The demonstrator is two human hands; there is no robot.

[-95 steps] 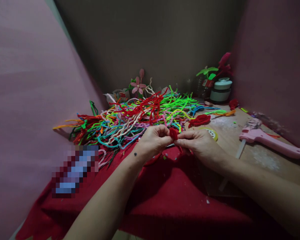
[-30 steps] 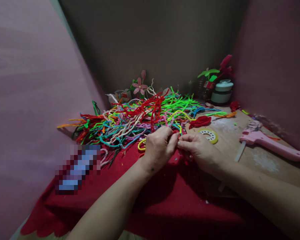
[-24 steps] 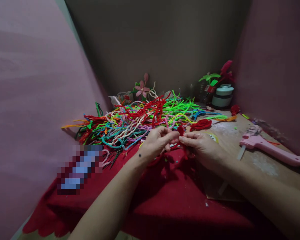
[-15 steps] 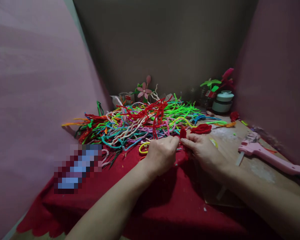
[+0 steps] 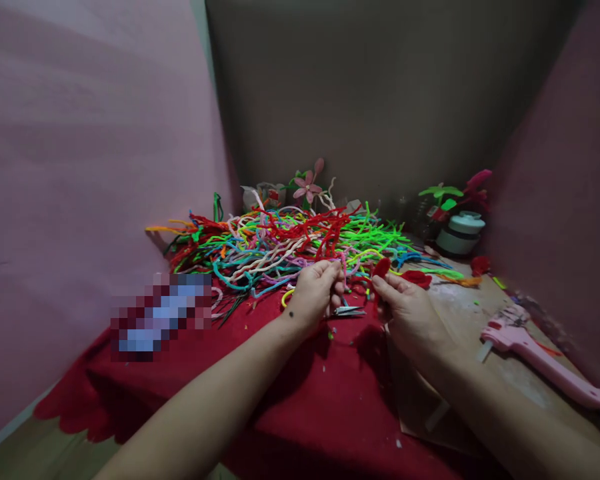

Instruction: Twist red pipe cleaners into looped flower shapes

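Observation:
My right hand (image 5: 403, 303) pinches a red fuzzy pipe-cleaner petal (image 5: 381, 268) between thumb and fingers, its rounded end pointing up. To the left, my left hand (image 5: 323, 287) is apart from it with its fingers curled together. Whether anything small is in those fingers cannot be made out. Just beside them, scissor blades (image 5: 350, 311) show on the red cloth; their handles are hidden. Another red fuzzy piece (image 5: 417, 279) lies behind my right hand on the board.
A big tangle of coloured pipe cleaners (image 5: 280, 247) covers the table's back. A pink glue gun (image 5: 545, 360) rests on the brown board (image 5: 510, 380) at right. Behind stand a pale jar (image 5: 461, 233) and a pink flower (image 5: 307, 187). A blurred-out object (image 5: 163, 313) lies left.
My hands, together at the red petal before, have come apart. The left moved away leftward, and the right keeps the petal. The view has shifted slightly.

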